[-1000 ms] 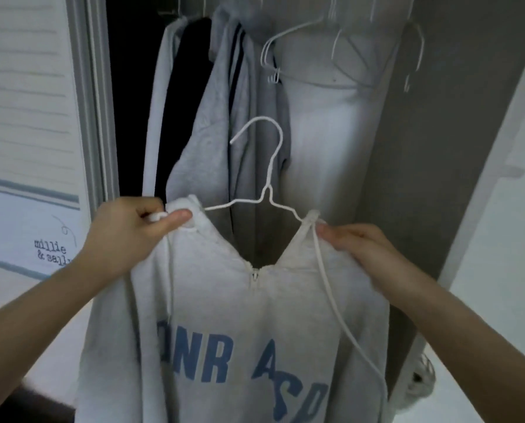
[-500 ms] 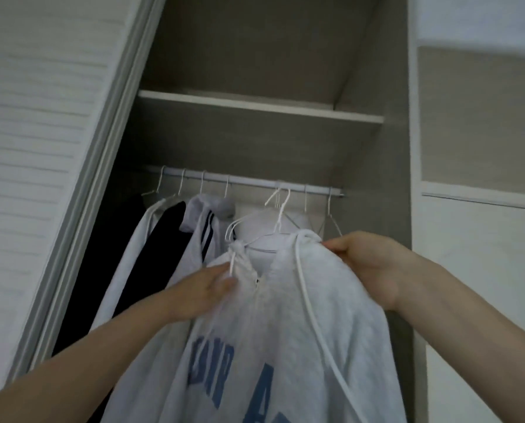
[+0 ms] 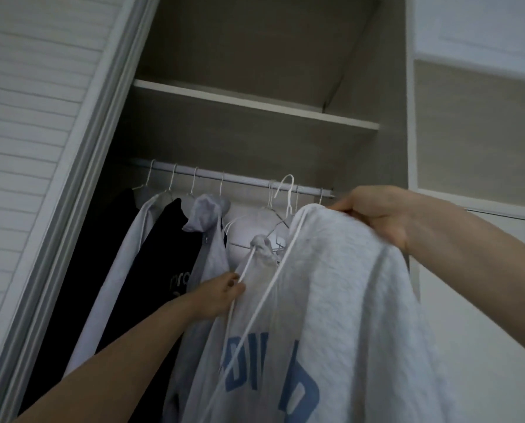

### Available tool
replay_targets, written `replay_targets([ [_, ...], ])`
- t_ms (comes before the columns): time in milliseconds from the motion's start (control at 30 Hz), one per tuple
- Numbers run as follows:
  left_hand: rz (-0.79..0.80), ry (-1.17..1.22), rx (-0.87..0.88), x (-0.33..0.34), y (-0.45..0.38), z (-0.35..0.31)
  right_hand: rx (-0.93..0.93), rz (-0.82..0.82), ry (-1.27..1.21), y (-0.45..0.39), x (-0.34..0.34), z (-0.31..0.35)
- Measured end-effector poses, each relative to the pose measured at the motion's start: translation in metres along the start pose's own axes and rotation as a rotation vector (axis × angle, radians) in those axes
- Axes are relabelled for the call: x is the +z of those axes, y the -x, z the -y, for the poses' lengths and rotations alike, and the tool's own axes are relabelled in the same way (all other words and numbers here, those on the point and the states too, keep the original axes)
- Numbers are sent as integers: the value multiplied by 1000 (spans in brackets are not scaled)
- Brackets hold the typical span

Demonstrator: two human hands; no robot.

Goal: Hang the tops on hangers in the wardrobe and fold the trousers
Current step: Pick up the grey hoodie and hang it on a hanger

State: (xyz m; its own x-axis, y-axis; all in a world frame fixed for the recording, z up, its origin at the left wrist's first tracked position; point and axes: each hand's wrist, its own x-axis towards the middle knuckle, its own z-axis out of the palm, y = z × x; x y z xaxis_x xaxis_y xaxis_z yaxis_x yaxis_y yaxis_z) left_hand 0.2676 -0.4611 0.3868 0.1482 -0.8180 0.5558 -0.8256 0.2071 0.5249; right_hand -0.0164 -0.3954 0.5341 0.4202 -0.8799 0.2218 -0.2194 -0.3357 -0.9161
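Already several tops hang from the wardrobe rail: a black one, pale ones beside it and a grey hooded one. By my reading the light grey hoodie with blue lettering is on its white wire hanger, whose hook rises just left of the right hand's fingers and looks level with the rail, though whether it has caught there I cannot tell. No trousers show, so the folding seems left to do. The right hand curls its fingers over the hoodie's shoulder, gripping cloth. The left hand, lower and leftward, pinches the hoodie's front beside a white drawstring, its fingers narrow.
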Motion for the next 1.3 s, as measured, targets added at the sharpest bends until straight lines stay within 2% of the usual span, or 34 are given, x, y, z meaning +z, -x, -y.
replay_targets([
  [100,46,-474,39,9,-7,12,10,-39,30,1,-6,-1],
  [133,67,-713,73,12,-12,17,9,-46,33,0,-8,-3],
  [200,37,-999,91,15,-19,24,7,-62,41,-4,-12,-6],
  [267,44,-1155,110,17,-26,24,0,-105,50,-14,-15,-9],
  [333,84,-1278,57,16,-31,23,1,-144,80,-24,-13,-13],
  [433,93,-1414,-141,5,-30,33,3,-159,80,-41,-4,-22],
  [533,-9,-1447,-275,-11,-23,49,-21,-145,101,-61,11,-33],
  [600,-104,-1197,-263,-22,-31,50,-46,-134,93,-73,24,-42],
  [733,-412,-322,-167,-34,-72,23,-63,-102,34,-94,41,-58],
  [833,-528,71,-113,-38,-107,16,-64,-74,13,-103,39,-70],
  [933,-469,369,-33,-29,-131,12,-88,-85,-4,-107,32,-81],
  [1067,-203,719,-51,-8,-148,20,-104,-74,-22,-107,25,-90],
  [1200,-92,751,-59,-2,-151,33,-117,-66,-35,-107,27,-92],
  [1300,-60,699,-1,1,-146,30,-165,-47,6,-106,36,-90],
])
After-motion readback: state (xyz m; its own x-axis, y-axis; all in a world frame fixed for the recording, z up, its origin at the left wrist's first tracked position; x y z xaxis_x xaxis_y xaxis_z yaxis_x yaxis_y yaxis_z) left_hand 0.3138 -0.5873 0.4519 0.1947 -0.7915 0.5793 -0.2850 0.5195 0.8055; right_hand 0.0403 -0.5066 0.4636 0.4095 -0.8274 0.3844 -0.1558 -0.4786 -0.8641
